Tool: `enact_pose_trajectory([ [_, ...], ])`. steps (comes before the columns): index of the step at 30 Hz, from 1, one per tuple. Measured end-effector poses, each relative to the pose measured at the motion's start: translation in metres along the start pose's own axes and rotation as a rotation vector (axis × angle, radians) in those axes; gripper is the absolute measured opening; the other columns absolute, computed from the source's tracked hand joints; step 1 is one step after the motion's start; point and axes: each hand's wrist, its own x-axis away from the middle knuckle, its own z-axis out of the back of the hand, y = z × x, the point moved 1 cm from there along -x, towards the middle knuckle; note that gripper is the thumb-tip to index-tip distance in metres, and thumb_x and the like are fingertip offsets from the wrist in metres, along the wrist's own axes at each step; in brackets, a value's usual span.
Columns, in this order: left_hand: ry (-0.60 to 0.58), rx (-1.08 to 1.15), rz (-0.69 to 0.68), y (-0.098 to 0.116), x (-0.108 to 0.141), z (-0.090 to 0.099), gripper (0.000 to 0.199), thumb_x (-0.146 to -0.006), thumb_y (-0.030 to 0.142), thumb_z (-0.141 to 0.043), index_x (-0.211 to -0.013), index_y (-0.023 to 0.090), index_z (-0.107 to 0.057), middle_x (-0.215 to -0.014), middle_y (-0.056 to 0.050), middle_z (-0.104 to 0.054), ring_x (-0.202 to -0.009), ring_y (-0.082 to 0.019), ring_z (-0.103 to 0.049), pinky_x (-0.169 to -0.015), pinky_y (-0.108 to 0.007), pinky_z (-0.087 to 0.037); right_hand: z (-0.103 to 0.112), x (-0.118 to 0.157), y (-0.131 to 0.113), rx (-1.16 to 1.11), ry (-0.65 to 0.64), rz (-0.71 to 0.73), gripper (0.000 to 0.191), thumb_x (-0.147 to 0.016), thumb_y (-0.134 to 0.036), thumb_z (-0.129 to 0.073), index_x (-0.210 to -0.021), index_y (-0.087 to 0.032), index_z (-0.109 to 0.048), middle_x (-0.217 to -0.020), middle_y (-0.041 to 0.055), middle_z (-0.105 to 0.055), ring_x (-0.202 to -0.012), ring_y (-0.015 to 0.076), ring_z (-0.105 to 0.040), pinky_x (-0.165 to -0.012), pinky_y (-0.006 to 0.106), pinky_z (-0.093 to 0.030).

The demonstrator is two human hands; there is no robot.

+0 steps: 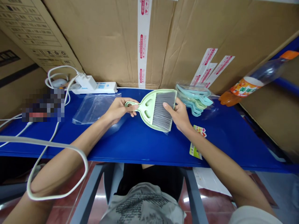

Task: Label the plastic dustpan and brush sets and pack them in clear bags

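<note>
A light green dustpan (148,100) with a matching hand brush (162,109) nested in it is held above the blue table (140,146). Its grey bristles face up. My left hand (120,109) is closed round the two handles, thumb on top. At the wide right end, my right hand (179,115) pinches the edge, its thumb lying on the bristles and its other fingers hidden behind the pan. A printed label card (195,151) lies partly under my right forearm.
Wrapped blue and green dustpan sets (196,98) lie behind my right hand. A clear plastic bag (93,107) is left of my left hand. A power strip (102,87) with white cables stands at the back left. An orange drink bottle (247,85) leans at right. Cardboard boxes (112,40) wall the back.
</note>
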Motion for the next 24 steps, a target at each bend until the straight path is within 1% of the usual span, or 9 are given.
enact_pose_trajectory([
  [3,-0.003,-0.002,0.003,0.001,0.000,0.000,0.053,-0.053,0.039,-0.110,-0.088,0.010,-0.083,-0.068,-0.007,-0.075,-0.056,-0.017,-0.068,-0.052,-0.027,-0.057,0.000,0.000,0.000,-0.017,-0.006,-0.005,0.047,-0.085,-0.057,-0.088,-0.117,-0.027,-0.069,-0.117,0.0062,-0.081,-0.109,0.0301,-0.077,-0.104,0.052,-0.061],
  [7,-0.024,0.035,0.023,-0.001,-0.001,0.001,0.058,-0.053,0.040,-0.110,-0.093,0.009,-0.082,-0.075,-0.009,-0.078,-0.061,-0.019,-0.072,-0.062,-0.032,-0.063,-0.001,-0.001,0.000,-0.032,-0.025,-0.030,0.050,-0.084,-0.059,-0.088,-0.119,-0.029,-0.069,-0.118,0.0056,-0.081,-0.112,0.0311,-0.075,-0.103,0.052,-0.061],
  [9,-0.030,0.050,0.020,-0.003,-0.002,0.002,0.057,-0.057,0.042,-0.108,-0.096,0.009,-0.081,-0.077,-0.009,-0.078,-0.064,-0.020,-0.073,-0.065,-0.033,-0.064,-0.001,-0.001,-0.001,-0.038,-0.026,-0.040,0.050,-0.084,-0.061,-0.087,-0.118,-0.029,-0.069,-0.117,0.0051,-0.080,-0.112,0.0312,-0.075,-0.102,0.051,-0.061],
  [11,-0.037,0.046,0.020,-0.004,-0.003,0.005,0.054,-0.063,0.042,-0.106,-0.099,0.009,-0.081,-0.077,-0.008,-0.077,-0.066,-0.020,-0.074,-0.067,-0.034,-0.064,0.001,-0.002,-0.004,-0.047,-0.027,-0.057,0.049,-0.085,-0.064,-0.084,-0.116,-0.030,-0.067,-0.112,0.0041,-0.080,-0.109,0.0308,-0.076,-0.098,0.050,-0.063],
  [14,-0.037,0.061,0.025,-0.001,-0.004,0.008,0.051,-0.066,0.035,-0.104,-0.103,0.011,-0.079,-0.077,-0.006,-0.076,-0.065,-0.019,-0.073,-0.063,-0.030,-0.061,0.005,-0.004,-0.009,-0.074,-0.042,-0.110,0.047,-0.089,-0.069,-0.078,-0.111,-0.030,-0.063,-0.100,0.0026,-0.077,-0.101,0.0300,-0.077,-0.083,0.045,-0.065],
  [17,-0.005,0.124,0.022,0.004,-0.005,0.011,0.040,-0.067,0.027,-0.101,-0.096,0.011,-0.078,-0.073,-0.004,-0.073,-0.060,-0.014,-0.068,-0.055,-0.023,-0.054,0.008,-0.007,-0.011,-0.119,-0.075,-0.195,0.049,-0.087,-0.071,-0.079,-0.105,-0.030,-0.060,-0.088,0.0009,-0.074,-0.088,0.0280,-0.078,-0.070,0.041,-0.064],
  [20,0.028,0.154,0.021,0.007,-0.005,0.011,0.029,-0.069,0.023,-0.094,-0.090,0.011,-0.078,-0.071,-0.003,-0.071,-0.057,-0.011,-0.064,-0.052,-0.020,-0.050,0.012,-0.011,-0.011,-0.142,-0.115,-0.251,0.055,-0.085,-0.079,-0.076,-0.105,-0.029,-0.063,-0.083,0.0014,-0.074,-0.081,0.0277,-0.077,-0.067,0.041,-0.064],
  [24,0.010,0.127,0.046,0.006,-0.004,0.010,0.029,-0.071,0.024,-0.092,-0.093,0.011,-0.079,-0.074,-0.004,-0.072,-0.056,-0.011,-0.062,-0.052,-0.022,-0.049,0.018,-0.017,-0.014,-0.101,-0.188,-0.297,0.072,-0.088,-0.093,-0.055,-0.108,-0.026,-0.075,-0.078,0.0051,-0.075,-0.076,0.0290,-0.076,-0.064,0.041,-0.061],
])
